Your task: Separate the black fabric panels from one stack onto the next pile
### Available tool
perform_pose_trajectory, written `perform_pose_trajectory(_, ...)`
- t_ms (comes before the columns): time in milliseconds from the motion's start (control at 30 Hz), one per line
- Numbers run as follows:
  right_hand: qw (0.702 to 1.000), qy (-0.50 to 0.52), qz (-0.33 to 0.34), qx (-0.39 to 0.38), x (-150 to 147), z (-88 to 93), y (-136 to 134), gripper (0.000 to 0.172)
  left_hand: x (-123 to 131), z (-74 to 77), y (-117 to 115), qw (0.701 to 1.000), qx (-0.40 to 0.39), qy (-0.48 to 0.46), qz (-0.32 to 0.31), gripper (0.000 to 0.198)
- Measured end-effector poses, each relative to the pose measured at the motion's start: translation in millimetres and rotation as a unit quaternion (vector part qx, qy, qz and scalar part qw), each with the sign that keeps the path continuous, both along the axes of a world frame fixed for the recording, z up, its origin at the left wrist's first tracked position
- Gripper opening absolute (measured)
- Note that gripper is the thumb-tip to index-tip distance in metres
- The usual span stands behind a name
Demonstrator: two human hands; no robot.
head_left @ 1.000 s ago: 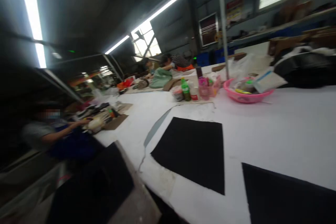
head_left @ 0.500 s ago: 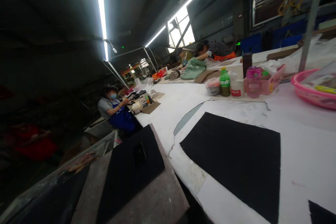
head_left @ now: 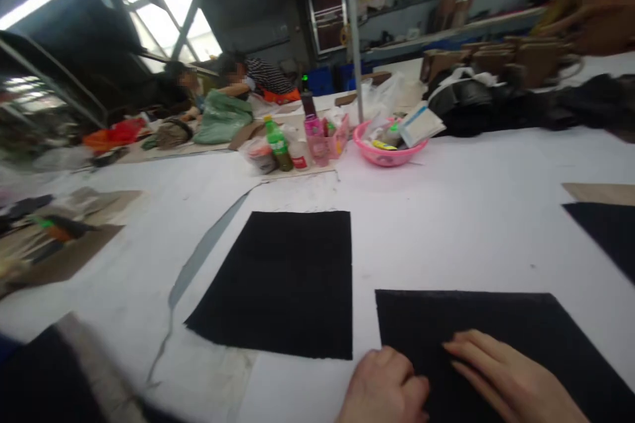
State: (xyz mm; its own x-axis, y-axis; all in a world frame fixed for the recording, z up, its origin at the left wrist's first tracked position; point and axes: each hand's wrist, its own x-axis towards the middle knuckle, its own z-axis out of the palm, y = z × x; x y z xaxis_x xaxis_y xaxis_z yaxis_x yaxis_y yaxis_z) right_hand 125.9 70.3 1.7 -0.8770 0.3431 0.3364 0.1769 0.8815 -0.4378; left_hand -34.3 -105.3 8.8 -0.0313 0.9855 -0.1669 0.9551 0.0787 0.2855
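Observation:
A black fabric-like sheet (head_left: 446, 320) lies flat on the white tabletop at the lower right, partly covered by both of my hands. My left hand (head_left: 384, 386) is closed at its left edge, fingers curled down; the fingertips are hidden. Resting on the same sheet is my right hand (head_left: 510, 377), with fingers stretched out toward the left hand. A second black sheet (head_left: 282, 284) lies apart, to the left of my hands.
Across the white table (head_left: 461, 225) stand a pink basin (head_left: 389, 157), a green-labelled bottle (head_left: 278, 144) and a pink basket (head_left: 340, 135). Another dark piece (head_left: 605, 231) lies at the right edge. Dark material (head_left: 461, 106) is heaped behind. Several people work farther off.
The view has swung to the right and downward. Both my hands have come into view on the lower right black sheet, of which only a corner showed earlier.

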Motion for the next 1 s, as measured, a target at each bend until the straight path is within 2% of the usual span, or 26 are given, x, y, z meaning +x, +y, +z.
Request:
perform_pose_trajectory(100, 0.999, -0.018, 0.010, 0.038, -32.4, 16.5, 4.4, 0.036, -15.1, -8.4, 14.6, 0.984, 0.153, 0.053, 0.077, 0.022)
perform_pose_trajectory(167, 0.999, -0.030, 0.005, 0.031, -55.4, 22.6, 6.9, 0.030, -22.2, -11.9, 20.6, 0.968, 0.200, 0.085, 0.123, 0.017)
perform_pose_trajectory(300, 0.998, -0.057, 0.002, 0.016, -82.9, 24.1, 9.7, 0.013, -33.0, -12.2, 29.1, 0.970, 0.184, 0.087, 0.133, 0.018)
perform_pose_trajectory(433, 0.997, -0.068, 0.002, 0.027, -97.3, 21.6, 9.9, 0.017, -42.9, -6.8, 34.5, 0.970, 0.181, 0.064, 0.147, 0.015)
perform_pose_trajectory(567, 0.995, -0.084, -0.006, 0.051, -107.7, 18.6, 10.5, 0.021, -51.8, 13.0, 36.9, 0.981, 0.131, 0.031, 0.137, 0.014)
perform_pose_trajectory(733, 0.994, -0.101, -0.004, 0.045, -113.0, 18.4, 13.1, 0.023, -64.0, 36.1, 41.6, 0.978, 0.091, 0.009, 0.186, 0.015)
perform_pose_trajectory(1000, 0.994, -0.102, 0.014, -0.045, -116.6, 29.3, 23.0, 0.025, -75.1, 37.1, 54.0, 0.978, 0.068, 0.029, 0.197, 0.020)
